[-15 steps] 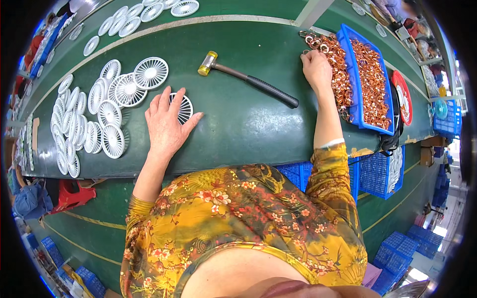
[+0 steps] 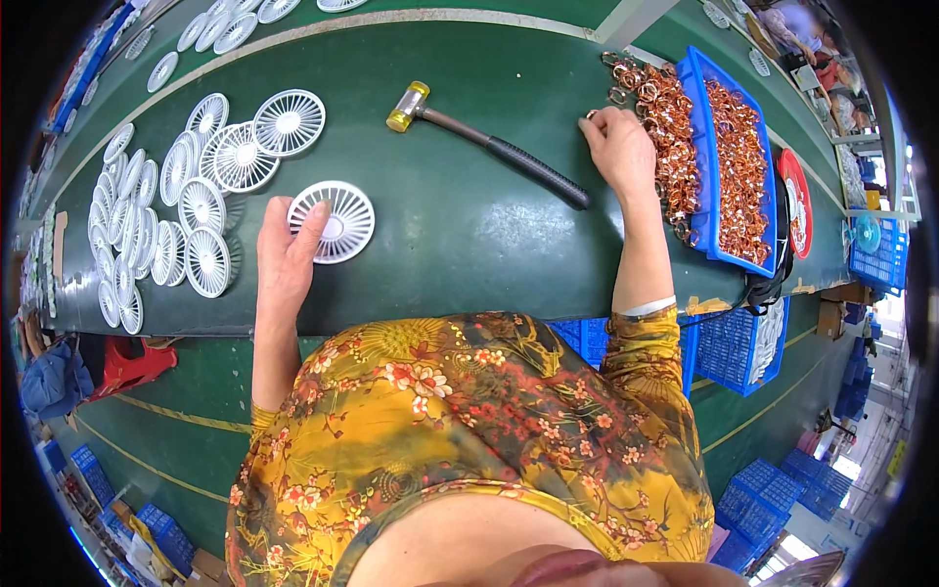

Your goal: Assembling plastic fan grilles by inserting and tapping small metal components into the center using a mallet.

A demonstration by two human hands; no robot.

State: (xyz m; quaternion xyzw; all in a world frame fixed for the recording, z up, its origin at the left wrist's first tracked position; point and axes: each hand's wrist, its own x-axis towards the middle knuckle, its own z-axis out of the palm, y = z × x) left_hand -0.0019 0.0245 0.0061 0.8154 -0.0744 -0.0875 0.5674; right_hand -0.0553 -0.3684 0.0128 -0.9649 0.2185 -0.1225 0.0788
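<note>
My left hand point(image 2: 282, 262) is closed on the edge of a white round spoked plastic grille point(image 2: 348, 223), with the thumb across its face; it is lifted and tilted over the green table. My right hand point(image 2: 624, 149) pinches a small copper-coloured ring point(image 2: 591, 114) between thumb and fingertips, beside a heap of similar rings point(image 2: 677, 157). Between the hands lies a hammer point(image 2: 469, 134) with yellow faces and a black grip. More white grilles point(image 2: 207, 262) lie in overlapping groups left of my left hand.
A blue tray point(image 2: 702, 166) full of copper-coloured rings stands behind the heap on the right, with a red round dish point(image 2: 794, 186) past it. A pale ledge point(image 2: 391, 17) runs along the table's far side. Blue crates point(image 2: 729, 352) stand below the front edge.
My left hand has picked the grille up off the table and brought it nearer to me. My right hand has drawn slightly left from the ring heap with a ring showing at its fingertips.
</note>
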